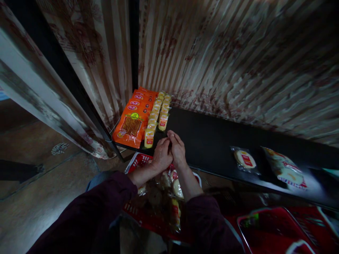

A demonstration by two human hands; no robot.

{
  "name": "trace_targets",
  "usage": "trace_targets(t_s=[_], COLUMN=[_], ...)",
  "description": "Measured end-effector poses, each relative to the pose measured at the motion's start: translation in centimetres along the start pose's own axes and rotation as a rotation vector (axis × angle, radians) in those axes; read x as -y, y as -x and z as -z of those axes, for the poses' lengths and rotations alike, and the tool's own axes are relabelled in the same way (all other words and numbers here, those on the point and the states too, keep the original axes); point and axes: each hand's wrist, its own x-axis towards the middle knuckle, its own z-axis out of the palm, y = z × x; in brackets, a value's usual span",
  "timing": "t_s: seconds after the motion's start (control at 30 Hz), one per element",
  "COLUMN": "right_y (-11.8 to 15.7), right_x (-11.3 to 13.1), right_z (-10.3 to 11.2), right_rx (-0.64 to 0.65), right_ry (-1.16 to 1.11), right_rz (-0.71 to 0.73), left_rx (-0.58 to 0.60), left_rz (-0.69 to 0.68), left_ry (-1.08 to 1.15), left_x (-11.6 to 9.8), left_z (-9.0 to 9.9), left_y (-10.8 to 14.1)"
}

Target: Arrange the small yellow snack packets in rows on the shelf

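Observation:
My left hand and my right hand meet at the front edge of the black shelf. Their fingers are closed and curled toward each other; whatever is between them is hidden. Just beyond them lie two rows of small wrapped yellow cakes, overlapping one another. Left of these is an overlapping row of orange snack packets, the front one showing brown sticks through a window. Under my forearms stands a red basket with wrapped pastries in it.
Farther right on the shelf lie a round wrapped pastry and a larger plastic bag. Another red basket is at the lower right. A patterned curtain hangs behind the shelf, and a dark post rises at left.

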Motion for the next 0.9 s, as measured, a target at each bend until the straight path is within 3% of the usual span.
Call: trace_targets(t_s=[0.2,0.37,0.5,0.57,0.63,0.73,0.9], right_y=[3.8,8.7,12.4,13.2,13.0,11.9,10.9], right_x=[0.6,0.3,-2.7,-4.4,-5.8,-7.2,-10.4], right_z=[1.3,2.5,4.6,5.8,6.7,7.5,7.7], right_rx=[0.111,0.167,0.263,0.254,0.268,0.339,0.333], right_ry=[0.304,0.392,0.386,0.384,0.405,0.403,0.163], right_rz=[0.111,0.256,0.061,-0.048,-0.17,-0.328,-0.477], left_rx=[0.097,0.191,0.258,0.335,0.449,0.593,0.376], left_rz=[-0.044,-0.008,0.215,0.255,0.292,0.418,0.563], left_ry=[-0.103,-0.026,-0.026,-0.079,-0.13,-0.235,-0.304], left_x=[-0.3,-0.1,0.9,1.6,2.1,2.5,4.4], left_z=[0.9,1.3,0.1,-0.5,-0.6,0.3,2.2], left_y=[2.9,7.4,11.9,13.2,13.4,11.7,8.0])
